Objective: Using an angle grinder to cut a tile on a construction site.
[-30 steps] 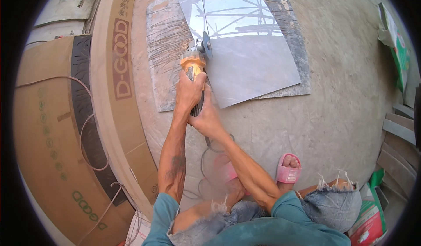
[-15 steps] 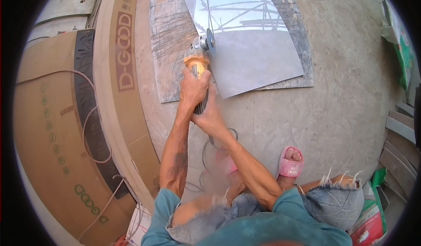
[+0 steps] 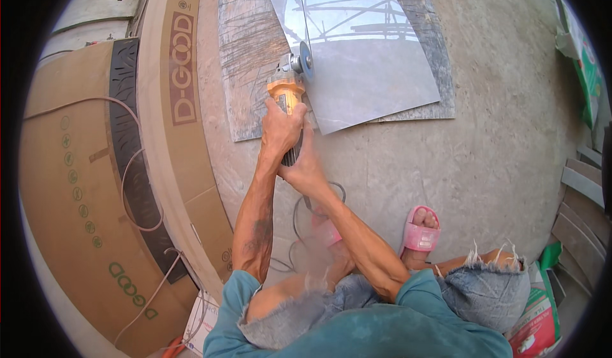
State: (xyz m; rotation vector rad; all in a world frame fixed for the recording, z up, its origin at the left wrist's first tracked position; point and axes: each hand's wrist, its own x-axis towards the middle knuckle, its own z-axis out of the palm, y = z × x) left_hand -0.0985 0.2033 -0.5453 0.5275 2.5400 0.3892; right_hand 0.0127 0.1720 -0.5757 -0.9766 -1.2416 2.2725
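Observation:
Both my hands grip an angle grinder (image 3: 286, 91) with a yellow and grey body. My left hand (image 3: 281, 127) wraps around its body just behind the head. Behind it, my right hand (image 3: 308, 168) holds the dark rear handle. The grinder's cutting disc (image 3: 306, 61) stands upright on a glossy grey tile (image 3: 376, 80), in line with a thin straight cut (image 3: 304, 14) running away from me. A narrower strip of tile (image 3: 284, 7) lies left of that line. Beneath the tile is a scratched, worn board (image 3: 248, 58). Haze blurs the space near my right forearm.
Long cardboard boxes (image 3: 197, 167) line the left side, with a thin hose (image 3: 124, 198) across them. The grinder's cord (image 3: 295, 221) loops by my pink sandals (image 3: 421, 236). Stacked tile pieces (image 3: 580, 230) and green, red and white bags (image 3: 539, 320) stand at the right.
The grinder has come slightly toward me along the cut, nearer the tile's close edge. My view has shifted a little. Both hands keep their hold.

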